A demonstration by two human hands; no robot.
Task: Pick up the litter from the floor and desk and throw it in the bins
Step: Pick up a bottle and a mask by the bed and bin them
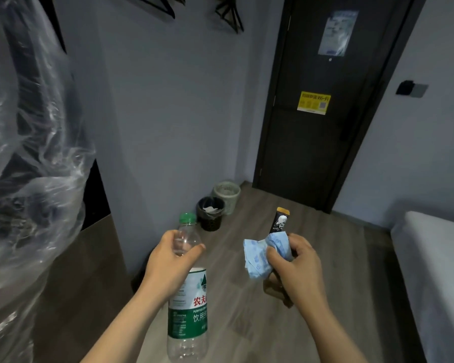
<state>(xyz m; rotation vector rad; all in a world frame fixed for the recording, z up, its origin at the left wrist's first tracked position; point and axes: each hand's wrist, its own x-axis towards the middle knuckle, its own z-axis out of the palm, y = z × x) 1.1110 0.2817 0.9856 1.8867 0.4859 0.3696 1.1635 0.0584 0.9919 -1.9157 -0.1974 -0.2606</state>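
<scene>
My left hand [169, 262] grips the upper part of a clear plastic water bottle [188, 305] with a green cap and a green-and-white label, held upright. In my right hand [296, 268] I hold a crumpled light blue wrapper [257, 254] together with a slim black sachet [279, 221] that has an orange tip and sticks up above my fingers. Ahead on the floor by the wall stand two bins: a black one [210, 214] with white paper inside, and a pale green one [227, 193] behind it.
A dark door [323, 106] with a yellow sticker closes the far end of the wood floor [325, 244]. A white bed [435, 271] edges the right side. Clear plastic sheeting [29, 153] over dark items fills the left, above a wooden cabinet [89, 271].
</scene>
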